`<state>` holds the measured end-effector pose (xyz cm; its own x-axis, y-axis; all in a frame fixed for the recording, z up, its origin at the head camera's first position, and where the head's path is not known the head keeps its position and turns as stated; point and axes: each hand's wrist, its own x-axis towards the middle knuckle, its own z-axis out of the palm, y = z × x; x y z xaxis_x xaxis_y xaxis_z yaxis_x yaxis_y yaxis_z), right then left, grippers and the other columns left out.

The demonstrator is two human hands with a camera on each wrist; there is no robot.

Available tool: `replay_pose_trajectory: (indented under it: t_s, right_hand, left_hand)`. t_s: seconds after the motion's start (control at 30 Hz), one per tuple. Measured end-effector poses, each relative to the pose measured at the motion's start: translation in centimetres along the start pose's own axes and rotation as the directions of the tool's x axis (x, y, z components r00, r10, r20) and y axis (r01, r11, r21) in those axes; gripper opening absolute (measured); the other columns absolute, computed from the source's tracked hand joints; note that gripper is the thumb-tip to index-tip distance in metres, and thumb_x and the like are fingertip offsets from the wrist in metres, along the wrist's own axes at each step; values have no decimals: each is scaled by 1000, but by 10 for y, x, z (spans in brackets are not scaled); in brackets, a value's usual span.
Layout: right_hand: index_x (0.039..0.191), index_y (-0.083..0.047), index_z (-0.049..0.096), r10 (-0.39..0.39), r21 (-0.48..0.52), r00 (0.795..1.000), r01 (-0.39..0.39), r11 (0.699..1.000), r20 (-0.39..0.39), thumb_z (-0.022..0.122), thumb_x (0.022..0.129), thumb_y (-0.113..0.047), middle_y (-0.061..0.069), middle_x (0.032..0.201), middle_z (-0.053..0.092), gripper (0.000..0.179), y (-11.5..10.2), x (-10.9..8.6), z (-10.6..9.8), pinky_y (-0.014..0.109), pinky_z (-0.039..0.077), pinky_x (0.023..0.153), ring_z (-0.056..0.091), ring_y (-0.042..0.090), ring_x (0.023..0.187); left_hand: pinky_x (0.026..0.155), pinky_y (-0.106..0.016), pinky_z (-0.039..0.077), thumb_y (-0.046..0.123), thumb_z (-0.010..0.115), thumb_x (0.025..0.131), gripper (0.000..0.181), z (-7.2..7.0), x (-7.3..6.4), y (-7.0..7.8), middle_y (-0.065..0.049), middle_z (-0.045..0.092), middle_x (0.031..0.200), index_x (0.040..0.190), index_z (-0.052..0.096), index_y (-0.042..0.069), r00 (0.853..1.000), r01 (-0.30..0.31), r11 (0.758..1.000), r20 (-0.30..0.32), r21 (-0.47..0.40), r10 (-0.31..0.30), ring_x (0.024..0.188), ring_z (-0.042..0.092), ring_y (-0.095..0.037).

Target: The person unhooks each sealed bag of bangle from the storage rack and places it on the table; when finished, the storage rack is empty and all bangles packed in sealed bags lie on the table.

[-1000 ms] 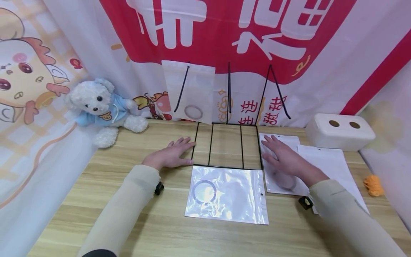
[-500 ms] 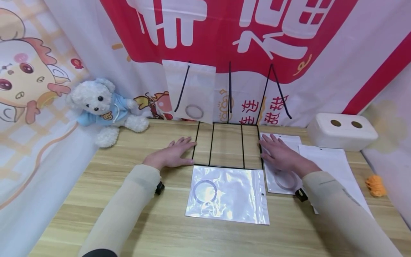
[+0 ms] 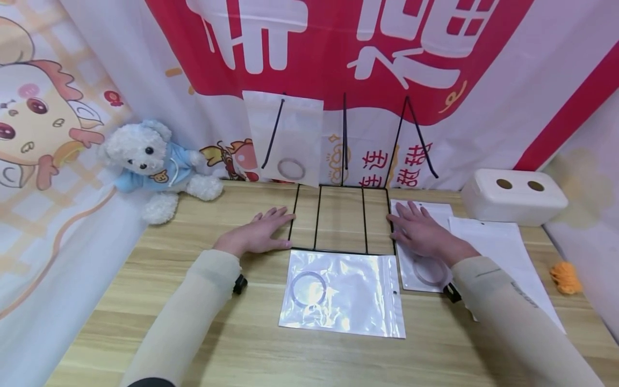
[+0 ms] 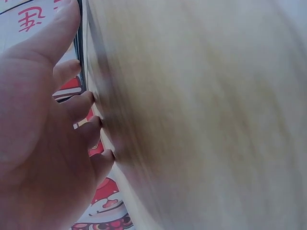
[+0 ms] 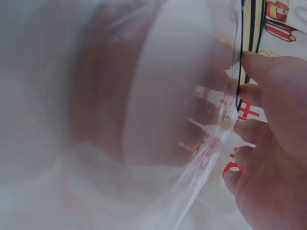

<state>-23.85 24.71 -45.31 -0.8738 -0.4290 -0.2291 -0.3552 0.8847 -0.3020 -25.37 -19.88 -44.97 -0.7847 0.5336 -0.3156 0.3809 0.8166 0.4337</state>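
Note:
A black wire stand (image 3: 317, 217) lies flat at its base, with several hooks rising at its back. My left hand (image 3: 258, 232) rests on the table with straight, spread fingers, their tips right at the stand's left side. On the other side, my right hand (image 3: 422, 236) lies flat over a clear zip bag (image 3: 410, 277), fingertips at the stand's right wire. A ring shows through that bag. In front of the stand lies another clear zip bag (image 3: 360, 301) with a translucent ring (image 3: 292, 290) inside. A similar bag (image 3: 266, 121) hangs from the left hook.
More white bags (image 3: 493, 239) lie right of the right hand, partly under the sleeve. Behind them stands a white box with two holes (image 3: 519, 207). An orange object (image 3: 566, 278) sits at the right edge, a plush bear (image 3: 145, 156) at the back left. A printed curtain (image 3: 217, 48) backs the table.
My right hand has shifted slightly left, its fingertips now at the stand's right wire, uncovering more of the ring in the bag beneath. The left hand stays where it was.

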Motion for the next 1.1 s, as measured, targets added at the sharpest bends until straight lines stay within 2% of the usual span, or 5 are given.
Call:
replay_pose_trajectory:
  t_s: [0.37,0.67,0.83,1.0,1.1]
  right_hand:
    - [170,-13,33,39,34,998,-40,999,44,48,115,-41,24,180,11,64,1,1,1,69,-2,135,0,53,166]
    - [171,-12,31,12,55,999,-14,998,34,48,116,-40,26,180,10,64,2,-1,0,72,5,134,5,55,165]
    - [171,-13,32,19,57,999,-21,998,35,48,115,-40,26,180,11,64,2,-1,0,71,4,134,6,55,165]
    - [171,-14,32,27,59,999,-29,998,39,48,115,-41,24,180,11,64,3,0,0,71,1,134,6,54,165]
    - [171,-15,32,33,59,999,-35,998,43,48,115,-42,24,180,11,64,4,1,1,71,0,134,6,53,166]
  left_hand:
    - [138,-63,7,55,62,107,85,-2,-8,-10,-12,8,184,174,24,20,999,-23,1000,-31,-18,22,170,5,-39]
    - [135,-62,22,53,55,111,73,-18,-18,-17,-9,24,181,172,30,22,983,-5,991,-181,-133,-20,167,25,-38]
    - [133,-64,27,63,48,110,70,-28,-24,-15,-4,34,178,171,33,32,973,17,986,-226,-165,-55,164,32,-38]
    - [130,-66,34,64,46,110,64,-35,-26,-14,-8,43,173,166,44,33,951,67,977,-284,-200,-124,159,41,-40]
    - [123,-64,45,57,47,112,59,-42,-23,-13,-13,56,163,159,55,22,916,68,971,-372,-230,-152,148,55,-40]
